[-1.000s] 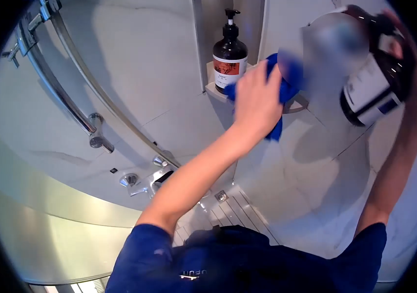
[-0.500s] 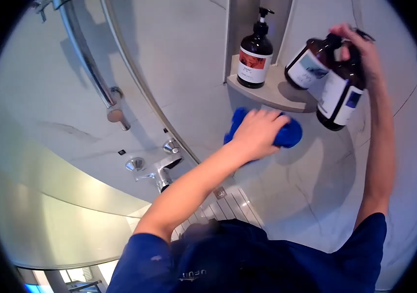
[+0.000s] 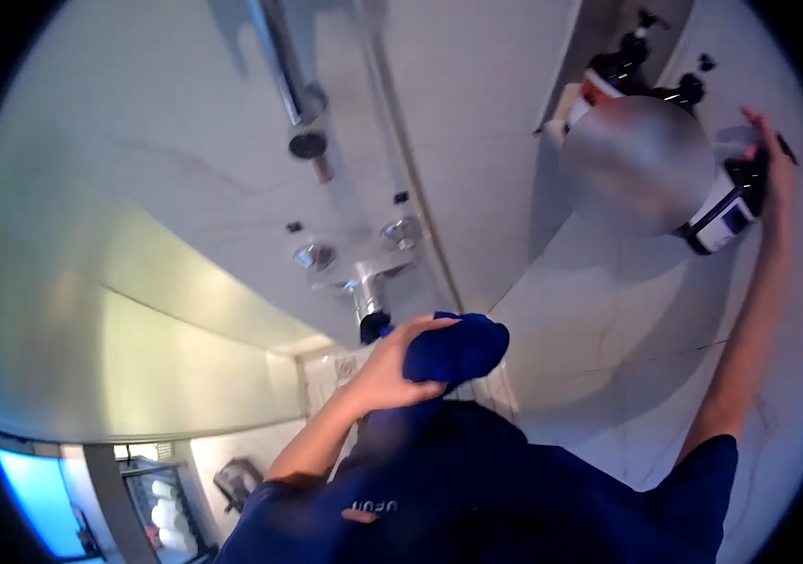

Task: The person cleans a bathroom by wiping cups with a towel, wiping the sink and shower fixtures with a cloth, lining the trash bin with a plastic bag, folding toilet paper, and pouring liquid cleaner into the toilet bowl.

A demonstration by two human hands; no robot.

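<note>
My left hand (image 3: 390, 371) is wrapped round a bunched blue cloth (image 3: 458, 350), close to my chest and just below the mixer tap. At the right, my right hand (image 3: 770, 155) is at the top of a dark pump bottle (image 3: 726, 207) with a white label; its fingers look partly stretched, and its grip on the bottle is unclear. Two more dark pump bottles stand at the corner shelf, one with a red and white label (image 3: 594, 92), the other (image 3: 688, 91) beside it. A round blurred patch hides their lower parts and most of the shelf.
A chrome mixer tap (image 3: 364, 280) is on the wall, with a hose (image 3: 401, 141) and a chrome rail (image 3: 279, 56) above it. A curved, shiny panel (image 3: 185, 348) runs along the left. At the lower left is a rack (image 3: 168, 512) with white rolled items.
My left hand has drawn the blue cloth down and back from the shelf towards my chest. One of the two bottles at my right hand now stands by the red-labelled one. The view has shifted left.
</note>
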